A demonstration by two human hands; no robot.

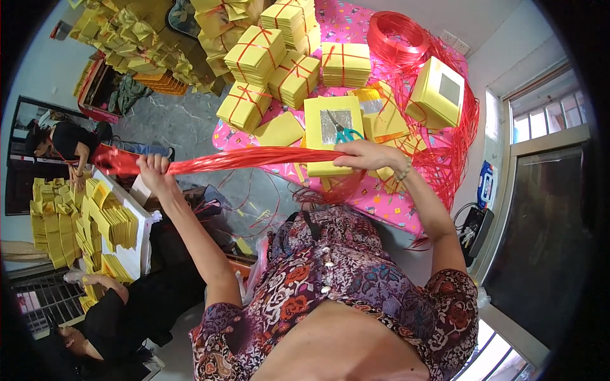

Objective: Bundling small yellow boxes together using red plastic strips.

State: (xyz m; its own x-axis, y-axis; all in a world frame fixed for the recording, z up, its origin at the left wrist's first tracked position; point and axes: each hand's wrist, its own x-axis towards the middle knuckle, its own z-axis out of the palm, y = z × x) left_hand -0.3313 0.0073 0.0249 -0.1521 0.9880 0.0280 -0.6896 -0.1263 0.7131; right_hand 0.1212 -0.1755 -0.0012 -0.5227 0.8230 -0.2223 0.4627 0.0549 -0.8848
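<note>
A long bundle of red plastic strapping strands (254, 159) is stretched level across the space in front of me. My left hand (154, 170) is closed around it toward its left end, where loose loops hang past the fist. At the other end my right hand (367, 157) grips the strands, fingers pressed together, just in front of a yellow paper stack (316, 168). On that stack lie a grey patch and scissors (346, 133) with teal handles. Some red strands trail down below my right hand.
A pink patterned table (343, 22) bears tied yellow bundles (255, 56), a red strap coil (398, 39) and tangled red strands (460, 152). At left, two people in black work by a white table (145, 238) with yellow paper stacks (105, 213). A window door (540, 203) stands right.
</note>
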